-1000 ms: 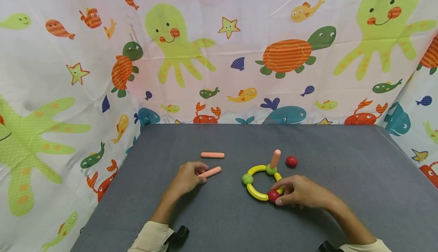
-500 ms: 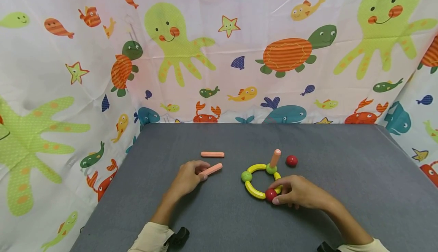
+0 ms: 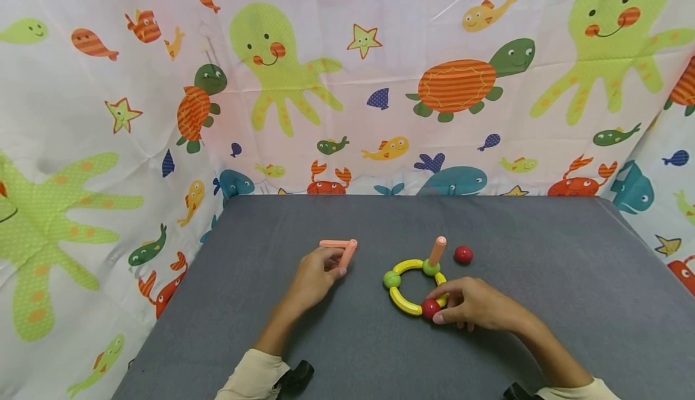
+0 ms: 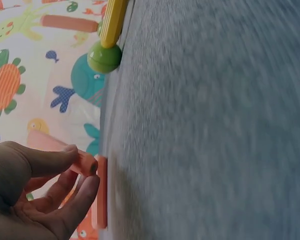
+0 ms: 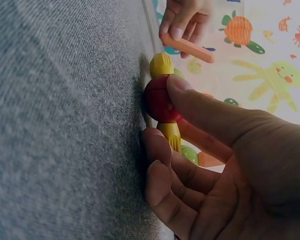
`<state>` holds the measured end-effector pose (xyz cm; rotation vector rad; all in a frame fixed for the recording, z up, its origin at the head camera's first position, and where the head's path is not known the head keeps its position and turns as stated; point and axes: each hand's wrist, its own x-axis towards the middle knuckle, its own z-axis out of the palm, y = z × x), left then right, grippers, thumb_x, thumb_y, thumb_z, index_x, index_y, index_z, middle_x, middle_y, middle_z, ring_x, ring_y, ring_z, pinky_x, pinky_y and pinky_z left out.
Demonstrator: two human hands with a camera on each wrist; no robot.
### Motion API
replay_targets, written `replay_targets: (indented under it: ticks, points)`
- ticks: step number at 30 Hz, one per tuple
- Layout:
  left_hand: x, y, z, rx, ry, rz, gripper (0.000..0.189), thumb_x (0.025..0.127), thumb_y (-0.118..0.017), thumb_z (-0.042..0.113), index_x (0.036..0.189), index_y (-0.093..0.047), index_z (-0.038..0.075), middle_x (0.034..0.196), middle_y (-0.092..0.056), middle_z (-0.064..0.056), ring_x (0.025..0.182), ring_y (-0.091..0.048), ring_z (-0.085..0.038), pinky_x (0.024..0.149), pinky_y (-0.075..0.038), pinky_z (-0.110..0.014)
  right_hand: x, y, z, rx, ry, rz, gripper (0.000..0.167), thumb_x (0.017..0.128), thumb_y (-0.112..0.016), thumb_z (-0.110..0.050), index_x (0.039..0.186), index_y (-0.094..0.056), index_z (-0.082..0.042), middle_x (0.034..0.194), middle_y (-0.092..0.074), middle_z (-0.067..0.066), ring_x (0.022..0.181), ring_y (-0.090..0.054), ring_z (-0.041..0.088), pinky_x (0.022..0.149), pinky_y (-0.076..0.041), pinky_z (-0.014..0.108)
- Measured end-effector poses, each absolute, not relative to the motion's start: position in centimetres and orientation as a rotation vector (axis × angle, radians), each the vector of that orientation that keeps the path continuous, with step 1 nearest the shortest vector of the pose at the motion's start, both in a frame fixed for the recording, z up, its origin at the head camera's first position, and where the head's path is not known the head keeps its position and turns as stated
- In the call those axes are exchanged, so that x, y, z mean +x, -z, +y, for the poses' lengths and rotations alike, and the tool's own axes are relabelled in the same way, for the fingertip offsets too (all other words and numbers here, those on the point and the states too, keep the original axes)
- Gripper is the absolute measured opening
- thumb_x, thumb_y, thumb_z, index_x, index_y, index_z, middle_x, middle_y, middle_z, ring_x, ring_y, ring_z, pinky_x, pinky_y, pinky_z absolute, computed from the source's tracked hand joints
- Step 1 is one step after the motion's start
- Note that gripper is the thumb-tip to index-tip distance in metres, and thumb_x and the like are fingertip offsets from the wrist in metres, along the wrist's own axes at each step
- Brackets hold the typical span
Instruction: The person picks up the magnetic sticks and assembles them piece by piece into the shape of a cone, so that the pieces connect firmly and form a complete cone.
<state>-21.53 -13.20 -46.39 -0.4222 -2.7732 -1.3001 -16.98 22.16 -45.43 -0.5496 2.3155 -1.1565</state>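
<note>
My left hand (image 3: 314,276) pinches a peach-coloured stick (image 3: 349,254) between thumb and fingers, tilted up off the table. A second stick (image 3: 332,244) lies flat just behind it. In the left wrist view, the held stick (image 4: 83,162) shows a dark hole in its near end. To the right lies a ring of yellow curved pieces (image 3: 404,301) joined by balls. Another peach stick (image 3: 437,249) stands upright in its back green ball (image 3: 431,268). My right hand (image 3: 472,306) grips the ring at its front red ball (image 5: 160,97), thumb on the ball; the index finger is partly hidden.
A loose red ball (image 3: 463,254) sits behind the ring to the right. The grey cloth-covered table (image 3: 369,364) ends at a hanging curtain (image 3: 374,116) printed with sea animals, which also runs along the left side.
My left hand has moved right and slightly away, and the stick in it has turned steeper, now overlapping the lying stick. The ring shifted slightly left, then stayed, with my right hand on it.
</note>
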Motion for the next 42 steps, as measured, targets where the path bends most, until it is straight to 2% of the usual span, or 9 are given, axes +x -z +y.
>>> replay_targets:
  ticks: [5,11,16,26,42]
  points:
    - [-21.7,46.5,-11.9,-0.502,1.306,-2.756,0.034,0.093,-0.08,0.004,0.126,-0.074,0.005,0.114,-0.076,-0.009,0.098,-0.072,-0.021,0.088,-0.059,-0.043,-17.0,45.4,22.2,-0.554,1.156,2.311,0.038,0.096,-0.08,-0.028,0.129,-0.073,-0.01,0.083,-0.066,0.004,0.067,-0.064,0.021,0.055,-0.055,0.034]
    - [-21.5,46.1,-10.0,-0.616,1.366,-2.745,0.035,0.096,-0.079,0.008,0.13,-0.071,0.008,0.119,-0.075,-0.006,0.107,-0.072,-0.02,0.096,-0.058,-0.043,-17.0,45.4,22.2,-0.539,1.158,2.302,0.038,0.097,-0.08,-0.028,0.129,-0.073,-0.01,0.085,-0.066,0.005,0.069,-0.064,0.022,0.055,-0.055,0.034]
    - [-21.4,45.6,-8.2,-0.695,1.435,-2.722,0.033,0.097,-0.078,0.011,0.13,-0.071,0.011,0.117,-0.074,-0.002,0.109,-0.07,-0.017,0.098,-0.058,-0.037,-17.0,45.4,22.2,-0.535,1.156,2.301,0.037,0.097,-0.08,-0.029,0.129,-0.073,-0.011,0.085,-0.066,0.005,0.069,-0.064,0.022,0.056,-0.055,0.034]
    - [-21.2,45.2,-5.6,-0.777,1.484,-2.661,0.03,0.095,-0.08,0.009,0.124,-0.072,0.009,0.113,-0.072,-0.003,0.101,-0.069,-0.012,0.091,-0.057,-0.024,-17.0,45.5,22.2,-0.54,1.16,2.319,0.036,0.096,-0.08,-0.029,0.127,-0.074,-0.011,0.084,-0.066,0.004,0.069,-0.065,0.022,0.054,-0.055,0.034]
    - [-20.7,46.3,-5.1,-0.745,1.491,-2.722,0.033,0.096,-0.08,0.01,0.127,-0.07,0.011,0.116,-0.071,-0.002,0.098,-0.067,-0.007,0.088,-0.056,-0.021,-17.0,45.7,22.1,-0.55,1.173,2.337,0.036,0.095,-0.082,-0.029,0.126,-0.075,-0.011,0.08,-0.066,0.003,0.065,-0.064,0.021,0.052,-0.055,0.035]
